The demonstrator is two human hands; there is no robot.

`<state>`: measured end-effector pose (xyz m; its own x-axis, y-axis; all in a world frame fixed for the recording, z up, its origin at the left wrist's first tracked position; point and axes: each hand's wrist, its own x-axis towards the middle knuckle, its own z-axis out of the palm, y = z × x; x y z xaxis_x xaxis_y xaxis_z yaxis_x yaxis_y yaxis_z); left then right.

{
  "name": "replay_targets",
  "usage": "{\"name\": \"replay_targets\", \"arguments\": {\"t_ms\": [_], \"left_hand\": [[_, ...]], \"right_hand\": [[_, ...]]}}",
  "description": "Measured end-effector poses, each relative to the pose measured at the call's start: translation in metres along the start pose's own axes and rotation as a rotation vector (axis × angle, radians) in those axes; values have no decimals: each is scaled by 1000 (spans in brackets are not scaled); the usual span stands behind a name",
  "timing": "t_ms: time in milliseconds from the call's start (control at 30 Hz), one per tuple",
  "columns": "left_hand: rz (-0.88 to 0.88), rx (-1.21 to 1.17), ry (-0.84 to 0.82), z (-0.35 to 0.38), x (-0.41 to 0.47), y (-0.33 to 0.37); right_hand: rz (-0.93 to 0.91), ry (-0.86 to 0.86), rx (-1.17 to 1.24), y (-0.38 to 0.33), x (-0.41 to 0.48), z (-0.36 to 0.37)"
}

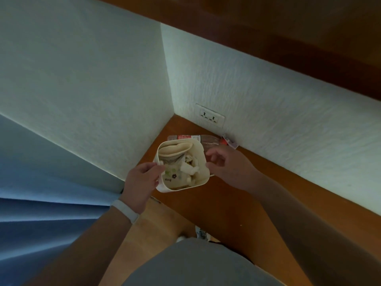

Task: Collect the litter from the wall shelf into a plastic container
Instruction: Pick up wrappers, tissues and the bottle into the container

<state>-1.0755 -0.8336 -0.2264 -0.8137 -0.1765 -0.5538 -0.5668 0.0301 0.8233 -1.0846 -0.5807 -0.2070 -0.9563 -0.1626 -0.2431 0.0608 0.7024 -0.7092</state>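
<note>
One plastic container [203, 162], cream, square with rounded corners, open top, held over the corner end of the wooden wall shelf [257, 193]. Contents: one folded cream paper piece [175, 149] standing along the far wall; one printed wrapper [174, 175] with a small flower mark at the near side; several crumpled white scraps [190, 167] in the middle, number not clear. The container looks nearly full.

One plastic bottle [208, 139], clear with a red label, lying on its side on the shelf just behind the container, against the back wall [268, 104]. One small wrapper [232, 142] at the bottle's cap end, touching the wall.

Left hand [142, 182]: closed on the container's left rim, fingers over the edge. One white wristband [125, 211] on that wrist. Right hand [231, 168]: fingers loosely curled and spread at the container's right rim; whether they touch it cannot be told.

Edges: the shelf ends at the left in a corner formed by two white walls; one double wall socket [210, 116] sits above the bottle. The shelf surface to the right of the hands is bare. A dark wooden board [288, 38] overhangs above.
</note>
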Motion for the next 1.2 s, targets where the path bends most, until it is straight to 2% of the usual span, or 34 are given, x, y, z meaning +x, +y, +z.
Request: {"name": "replay_targets", "arguments": {"t_ms": [200,433,633,933,1133,1200], "left_hand": [[-1,-24,-1,1,-1,1],[2,-6,47,-6,-5,-4],[2,1,103,-11,-12,-6],[-13,-46,134,-3,-16,-7],[-25,-44,66,6,-12,-13],[-23,-33,41,8,-12,-13]], "right_hand": [[127,147,-230,40,19,-2],[290,141,-381,93,62,8],[334,129,-452,114,84,22],[345,194,-323,109,73,13],[245,294,-174,63,45,-17],[210,278,-110,42,34,-24]]}}
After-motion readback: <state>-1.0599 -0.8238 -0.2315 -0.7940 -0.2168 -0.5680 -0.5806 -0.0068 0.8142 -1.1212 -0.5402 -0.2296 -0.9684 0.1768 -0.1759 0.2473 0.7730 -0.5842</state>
